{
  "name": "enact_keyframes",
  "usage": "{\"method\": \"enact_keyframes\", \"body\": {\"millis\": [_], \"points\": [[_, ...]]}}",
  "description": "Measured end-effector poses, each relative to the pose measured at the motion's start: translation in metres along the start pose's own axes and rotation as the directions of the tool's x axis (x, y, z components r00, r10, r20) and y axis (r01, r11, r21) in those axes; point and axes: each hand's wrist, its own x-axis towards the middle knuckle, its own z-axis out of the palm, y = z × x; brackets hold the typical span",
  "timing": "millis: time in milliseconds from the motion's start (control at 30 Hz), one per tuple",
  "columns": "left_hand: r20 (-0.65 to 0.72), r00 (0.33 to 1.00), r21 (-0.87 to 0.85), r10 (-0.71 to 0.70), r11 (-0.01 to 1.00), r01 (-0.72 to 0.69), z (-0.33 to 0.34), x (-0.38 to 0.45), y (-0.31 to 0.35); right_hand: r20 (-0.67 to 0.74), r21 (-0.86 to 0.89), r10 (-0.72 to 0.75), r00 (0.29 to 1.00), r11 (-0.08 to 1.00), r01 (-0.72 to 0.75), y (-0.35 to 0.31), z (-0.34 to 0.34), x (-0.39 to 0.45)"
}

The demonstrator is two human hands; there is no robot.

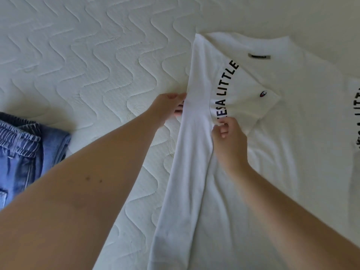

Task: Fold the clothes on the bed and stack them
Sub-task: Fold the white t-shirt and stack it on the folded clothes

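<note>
A white T-shirt (272,152) with curved black lettering lies spread on the bed, its collar toward the far side. Its left side is folded over into a long raised strip. My left hand (167,108) grips the outer edge of that strip, fingers tucked under the cloth. My right hand (229,141) pinches the inner edge of the same fold near the lettering. A short sleeve with a small red logo lies folded across the chest.
Folded blue jeans (21,152) lie at the left edge of the view. The quilted white mattress (87,65) stretches to the left and beyond the shirt. More black lettering shows at the far right edge.
</note>
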Motion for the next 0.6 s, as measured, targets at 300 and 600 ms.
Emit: {"method": "enact_keyframes", "body": {"millis": [300,600], "points": [[0.017,0.967,0.187,-0.255,0.951,0.248,-0.011,-0.112,-0.093,0.206,0.37,0.384,0.9,0.821,-0.435,0.004,0.021,-0.039],[0.01,0.979,0.227,-0.205,0.954,0.197,-0.011,-0.224,-0.184,0.492,0.0,0.482,0.725,0.833,-0.553,0.015,0.017,-0.094]]}}
